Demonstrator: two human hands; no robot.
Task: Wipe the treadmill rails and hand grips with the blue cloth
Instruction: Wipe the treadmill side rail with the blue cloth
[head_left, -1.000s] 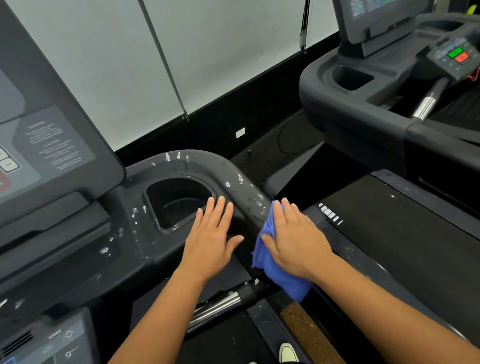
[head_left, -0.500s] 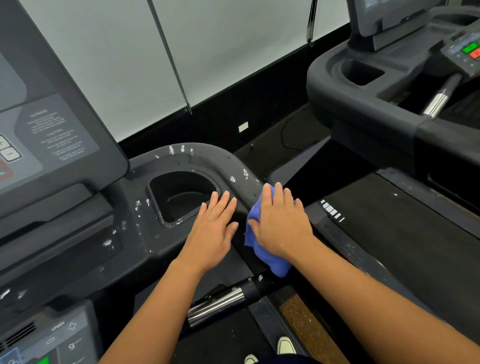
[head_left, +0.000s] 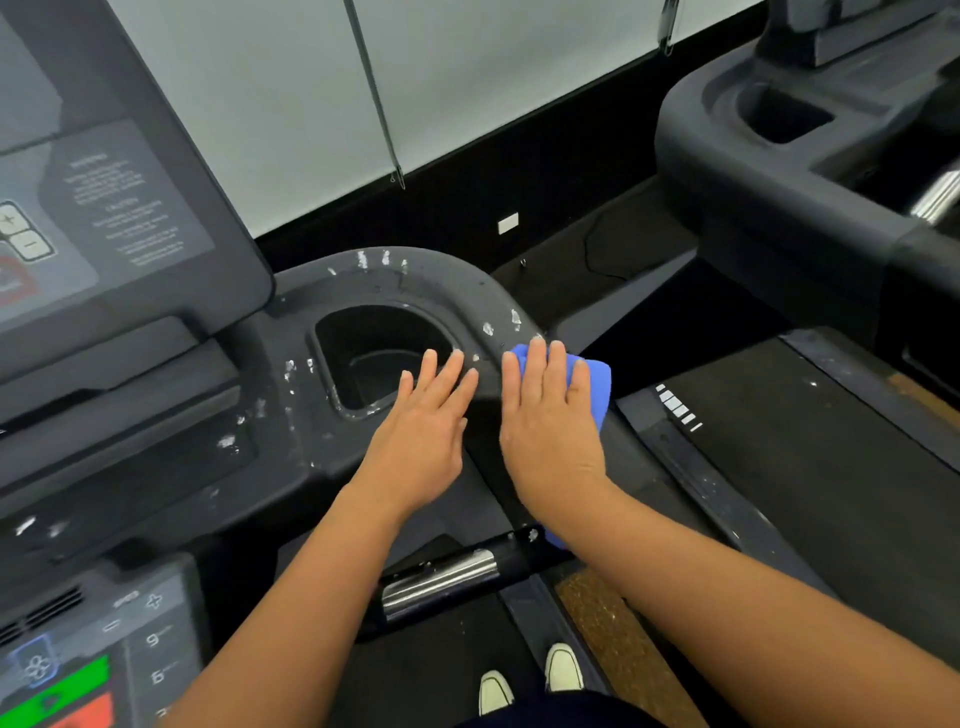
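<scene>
Looking down, I find the shoes (head_left: 563, 667) nearest, well below the cup holder (head_left: 379, 353), and just above them the chrome hand grip (head_left: 441, 577), flecked white and, I judge, not yet wiped. Closer to the cup holder, my left hand (head_left: 421, 431) lies flat on the console deck (head_left: 291, 457) at the holder's lower right edge, fingers straight and slightly spread. I read that as a brace while the other arm works. Right of the cup holder, my right hand (head_left: 550, 415) is flat too, fingers straight and together, pressing the blue cloth (head_left: 597, 384) onto the curved rail (head_left: 457, 291); an open palm spreads pressure over more cloth than a pinch would. The cloth sits under that palm, showing past the little-finger side, with a corner peeking out below the wrist. Beyond the fingertips, round the bend behind the cup holder, white splatter (head_left: 384, 259) dots the rail, so I judge the stroke should run up that curve. Far right of the cup holder stands a neighbouring treadmill (head_left: 779, 171)
</scene>
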